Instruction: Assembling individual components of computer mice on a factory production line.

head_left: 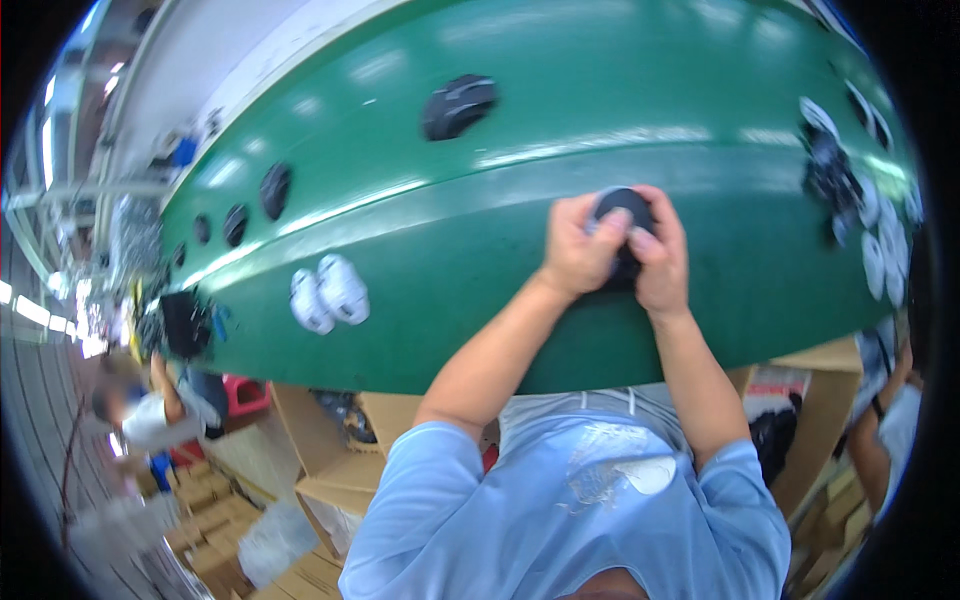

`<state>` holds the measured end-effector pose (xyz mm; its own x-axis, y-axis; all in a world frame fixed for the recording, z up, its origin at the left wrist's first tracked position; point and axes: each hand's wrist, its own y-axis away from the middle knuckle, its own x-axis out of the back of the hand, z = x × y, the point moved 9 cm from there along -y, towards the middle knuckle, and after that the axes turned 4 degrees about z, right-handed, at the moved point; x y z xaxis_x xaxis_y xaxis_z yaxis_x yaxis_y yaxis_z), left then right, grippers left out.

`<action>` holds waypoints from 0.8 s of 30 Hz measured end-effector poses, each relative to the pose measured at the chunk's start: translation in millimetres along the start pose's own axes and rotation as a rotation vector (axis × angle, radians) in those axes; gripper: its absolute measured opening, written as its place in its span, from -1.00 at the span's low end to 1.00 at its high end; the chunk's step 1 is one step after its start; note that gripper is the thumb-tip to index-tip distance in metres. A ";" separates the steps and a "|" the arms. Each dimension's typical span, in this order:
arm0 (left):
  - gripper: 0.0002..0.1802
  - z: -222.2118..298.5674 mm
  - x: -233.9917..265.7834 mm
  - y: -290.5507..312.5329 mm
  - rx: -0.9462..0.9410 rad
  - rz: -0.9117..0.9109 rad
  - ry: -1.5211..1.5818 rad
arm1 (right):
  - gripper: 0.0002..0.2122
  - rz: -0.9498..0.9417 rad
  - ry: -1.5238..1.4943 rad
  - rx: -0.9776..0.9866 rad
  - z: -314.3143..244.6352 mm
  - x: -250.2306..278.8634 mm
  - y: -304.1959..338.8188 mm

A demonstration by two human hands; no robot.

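Over the near part of the green work surface [440, 270], both my hands are closed round a dark shoe [627, 203]. My left hand [583, 245] grips its left side, and my right hand [661, 255] its right side. Both thumbs press side by side on the middle of it. The fingers curl underneath, so its lower side is hidden. To the left of my arms lies a pair of white shoes [342, 290], apart from my hands.
A raised strip runs along the green surface; beyond it lie a dark grey shoe [459, 106] and several more dark shoes [275, 191]. More white shoes [885, 245] sit far right. Cardboard boxes [335, 455] stand below the near edge. A person [160, 410] is at the left, another [885, 430] at the right.
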<state>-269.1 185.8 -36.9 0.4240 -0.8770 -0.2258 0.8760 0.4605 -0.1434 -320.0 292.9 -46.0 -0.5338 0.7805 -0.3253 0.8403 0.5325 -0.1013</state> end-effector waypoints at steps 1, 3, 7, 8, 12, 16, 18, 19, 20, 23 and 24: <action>-0.67 3.5 5.1 -1.6 0.016 0.019 -0.024 | -0.63 -0.003 -0.033 -0.036 1.4 -5.1 0.5; -0.67 10.7 10.0 -6.1 -0.028 0.029 -0.134 | -0.66 -0.010 -0.056 -0.034 1.2 -9.3 -0.3; -0.67 4.6 -1.7 -7.8 -0.082 0.046 -0.242 | -0.65 -0.015 0.036 0.015 -11.9 9.8 -1.3; -0.67 0.3 -0.4 -8.0 -0.058 0.068 -0.291 | -0.66 0.030 0.000 0.068 -14.9 11.8 0.2; -0.60 -36.0 30.0 -16.0 0.213 0.274 0.133 | -0.35 -0.047 0.176 0.176 -18.4 10.7 -8.0; -0.54 -5.5 39.8 -22.4 0.060 0.114 -0.055 | -0.55 0.266 0.243 0.508 -98.6 72.0 46.2; -0.56 -11.7 25.2 -18.5 0.136 0.042 -0.167 | -0.79 0.436 0.538 0.672 -126.9 128.2 105.9; -0.58 -8.2 22.3 -21.1 0.178 0.013 -0.310 | -0.86 0.528 0.749 0.684 -139.4 157.5 133.6; -0.58 -3.3 19.1 -22.2 0.185 -0.008 -0.301 | -0.90 0.610 0.957 0.687 -147.0 190.9 164.9; -0.55 -6.9 22.7 -20.2 0.308 -0.252 -0.828 | -0.87 1.018 1.094 0.126 -128.1 321.9 248.4; -0.55 -1.8 24.1 -23.1 0.316 -0.271 -0.824 | -0.82 1.117 1.105 -0.075 -106.2 372.6 293.8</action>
<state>-279.6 154.3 -40.7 0.1187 -0.8255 0.5518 0.9399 0.2725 0.2056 -282.0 774.9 -97.1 0.4991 0.6011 0.6242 0.8533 -0.4664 -0.2331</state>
